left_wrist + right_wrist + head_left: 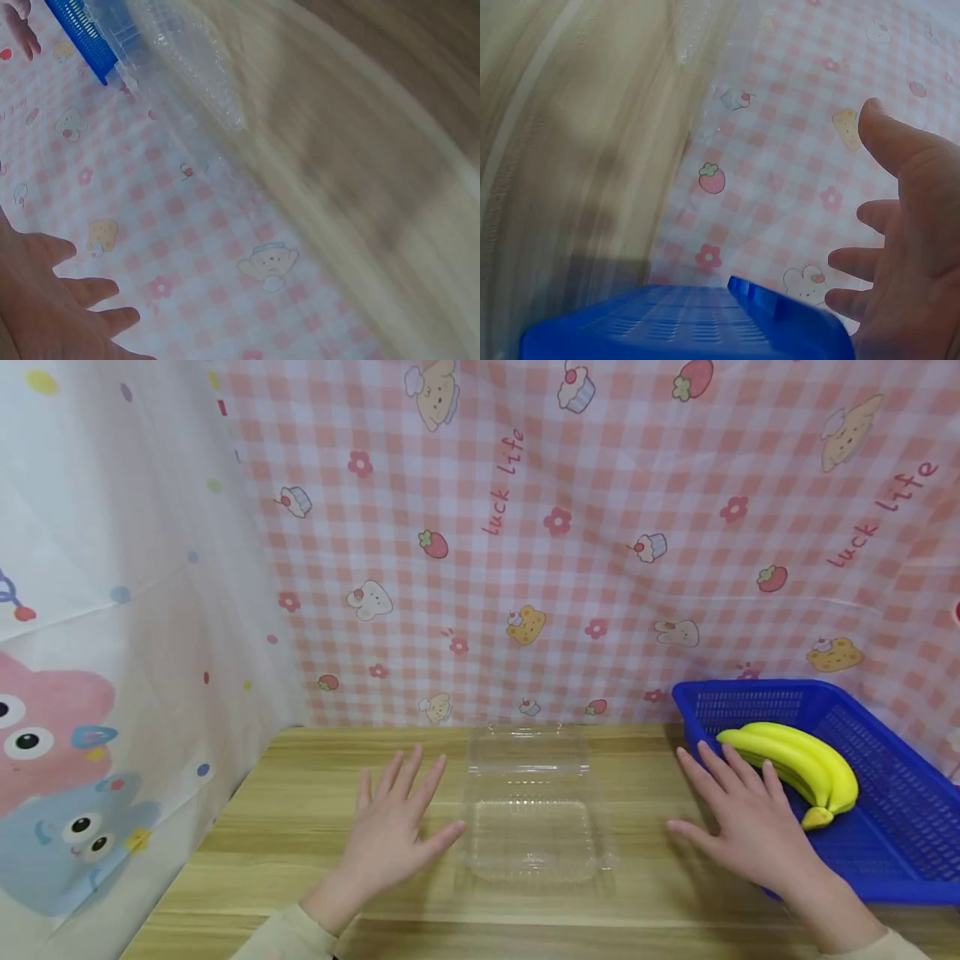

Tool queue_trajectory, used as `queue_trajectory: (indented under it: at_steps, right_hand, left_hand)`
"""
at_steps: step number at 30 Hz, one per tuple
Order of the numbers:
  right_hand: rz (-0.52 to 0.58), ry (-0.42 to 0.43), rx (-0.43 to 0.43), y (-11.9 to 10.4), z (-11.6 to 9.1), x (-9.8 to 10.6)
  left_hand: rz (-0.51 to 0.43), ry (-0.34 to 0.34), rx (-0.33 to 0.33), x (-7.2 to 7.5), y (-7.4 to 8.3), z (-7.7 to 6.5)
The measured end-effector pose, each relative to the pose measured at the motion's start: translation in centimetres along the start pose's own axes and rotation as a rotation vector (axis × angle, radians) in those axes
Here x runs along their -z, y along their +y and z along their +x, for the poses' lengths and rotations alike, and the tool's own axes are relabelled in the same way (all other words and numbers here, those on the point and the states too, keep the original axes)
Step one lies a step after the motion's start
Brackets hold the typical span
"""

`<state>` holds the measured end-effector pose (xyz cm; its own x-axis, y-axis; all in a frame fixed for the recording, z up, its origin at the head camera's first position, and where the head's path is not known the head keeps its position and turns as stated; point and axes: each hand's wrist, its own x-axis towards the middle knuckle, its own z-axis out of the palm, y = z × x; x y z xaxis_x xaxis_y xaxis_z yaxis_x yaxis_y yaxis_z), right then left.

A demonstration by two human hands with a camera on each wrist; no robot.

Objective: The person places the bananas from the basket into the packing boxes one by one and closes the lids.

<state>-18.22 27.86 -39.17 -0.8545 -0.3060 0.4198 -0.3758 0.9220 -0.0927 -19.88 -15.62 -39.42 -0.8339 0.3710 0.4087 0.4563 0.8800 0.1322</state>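
Hovering splayed wide, empty, left fingers [410, 772] and right fingers [698, 773] flanking a clear container [534, 842]

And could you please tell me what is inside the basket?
Bananas lie in the basket. Anything beneath them, or behind the right hand at the left side, cannot be seen.

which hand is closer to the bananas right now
Right. In the head view, the right hand is just left of the bananas, by the blue basket; the left hand is much farther left, beyond the clear container.
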Motion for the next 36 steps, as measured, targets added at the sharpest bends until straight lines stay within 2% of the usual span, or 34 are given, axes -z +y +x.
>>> queue_trajectory:
  at_steps: [6,9,16,23,30,36]
  right_hand:
    - [0.009,0.083,0.012,0.8,-0.6,-0.2]
    - [0.018,0.122,0.025,1.2,-0.8,-0.3]
    - [0.055,0.172,0.037,2.3,-1.1,-0.2]
    - [0.082,0.267,0.092,3.0,-1.1,0.0]
    - [0.087,0.282,0.069,3.6,-1.1,0.3]
    - [0.09,0.291,0.06,4.0,-1.0,0.5]
  left_hand:
    - [-0.069,0.065,-0.016,-0.8,0.1,0.0]
    - [-0.124,0.079,0.006,-1.2,0.1,0.0]
    - [-0.284,0.057,0.103,-1.8,0.1,0.2]
    - [-0.449,0.04,0.184,-2.3,0.2,0.4]
    - [-0.623,0.006,0.276,-2.9,0.1,0.7]
    - [-0.807,-0.029,0.395,-3.7,0.0,1.1]
